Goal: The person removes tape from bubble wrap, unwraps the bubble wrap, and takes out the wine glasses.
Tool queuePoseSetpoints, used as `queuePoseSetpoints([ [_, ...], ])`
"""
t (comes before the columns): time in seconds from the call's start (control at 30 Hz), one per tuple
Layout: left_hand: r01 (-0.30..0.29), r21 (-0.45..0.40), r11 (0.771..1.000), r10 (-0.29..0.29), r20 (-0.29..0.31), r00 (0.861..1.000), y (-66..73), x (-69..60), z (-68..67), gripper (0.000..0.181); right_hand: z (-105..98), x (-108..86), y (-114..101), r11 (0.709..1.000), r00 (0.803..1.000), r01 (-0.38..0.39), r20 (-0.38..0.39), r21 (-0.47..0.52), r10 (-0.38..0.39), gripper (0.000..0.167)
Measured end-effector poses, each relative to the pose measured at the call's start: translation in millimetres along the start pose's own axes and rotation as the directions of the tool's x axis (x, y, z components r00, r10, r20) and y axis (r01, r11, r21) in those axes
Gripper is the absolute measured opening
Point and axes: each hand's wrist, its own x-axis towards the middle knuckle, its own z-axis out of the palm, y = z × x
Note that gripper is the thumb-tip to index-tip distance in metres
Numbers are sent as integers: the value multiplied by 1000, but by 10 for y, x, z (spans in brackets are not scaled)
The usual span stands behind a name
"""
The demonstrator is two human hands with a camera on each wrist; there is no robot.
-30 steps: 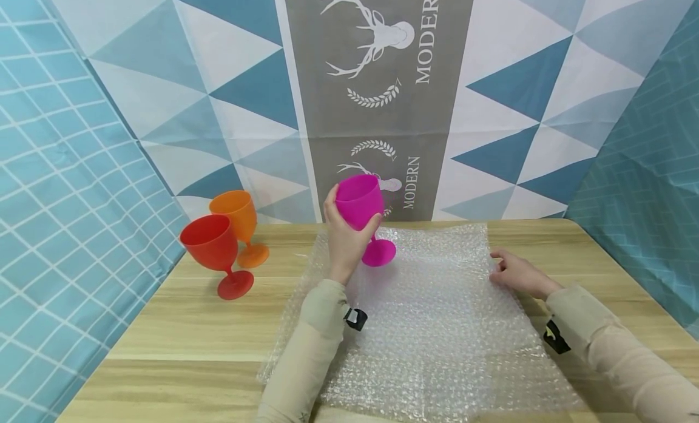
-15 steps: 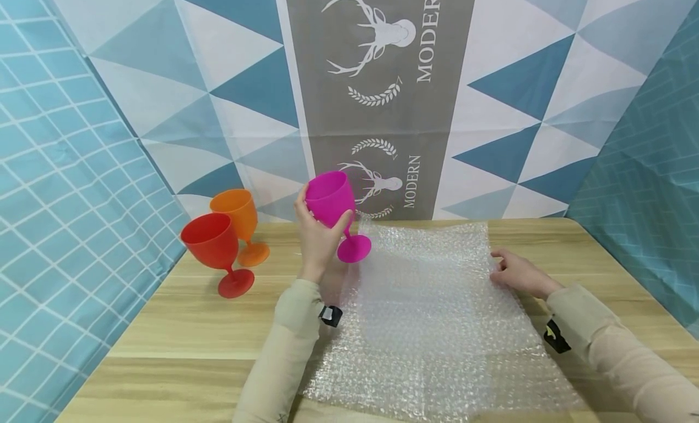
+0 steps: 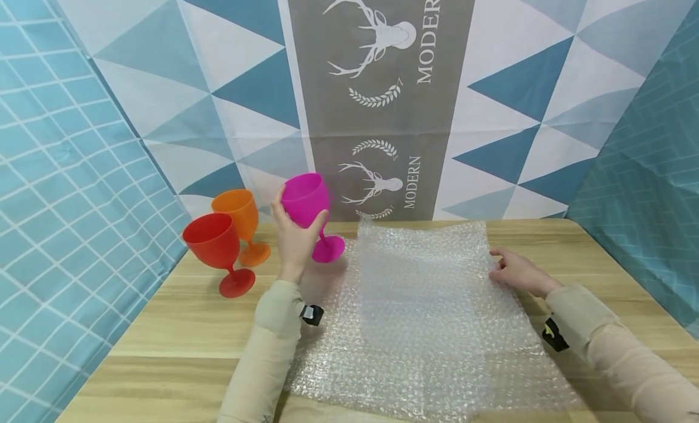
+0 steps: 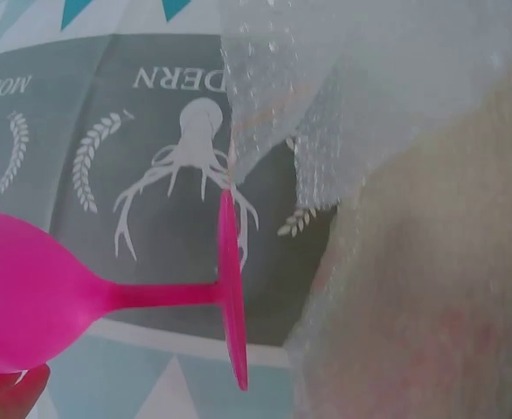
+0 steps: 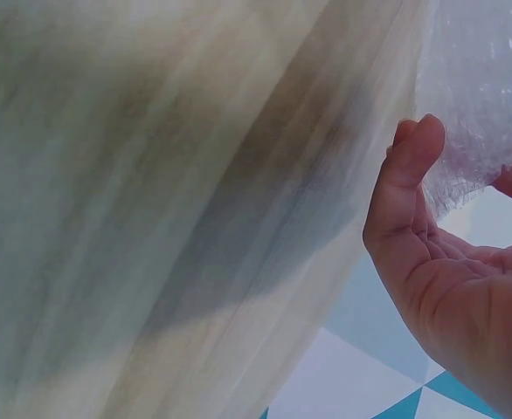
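Observation:
In the head view my left hand (image 3: 295,241) grips a magenta goblet (image 3: 307,201) by its bowl, thumb on the near side. The goblet leans a little, above the left part of a sheet of bubble wrap (image 3: 420,314). Its stem and foot (image 4: 231,288) stick out sideways in the left wrist view. On the table's right side, my right hand (image 3: 521,274) holds the wrap's right edge with curled fingers. The right wrist view has bubble wrap (image 5: 483,96) between the thumb and fingers of that hand (image 5: 457,288), though the exact contact is partly hidden.
A red goblet (image 3: 212,241) and an orange goblet (image 3: 239,213) stand upright at the table's left, the orange one behind. The wooden table (image 3: 164,344) ends at a patterned cloth backdrop (image 3: 382,119). Blue cloth walls (image 3: 60,186) flank both sides.
My left hand has carried the magenta goblet leftward, closer to the red and orange goblets. The wrap's upper left part is uncovered now. My right hand has stayed in place.

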Motion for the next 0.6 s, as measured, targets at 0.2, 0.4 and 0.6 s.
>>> queuePoseSetpoints([
  [0.2, 30, 84, 996, -25, -56, 998, -60, 21, -132, 80, -1, 21, -23, 1000, 1000, 8, -7, 17, -8, 64],
  [0.4, -12, 232, 973, 51, -161, 986, -172, 50, -256, 77, 3, 24, -35, 999, 1000, 15, -8, 33, -15, 64],
  [0.6, -24, 318, 948, 79, -163, 983, -252, 56, -387, 77, 7, 22, -23, 999, 1000, 20, -13, 47, -19, 64],
])
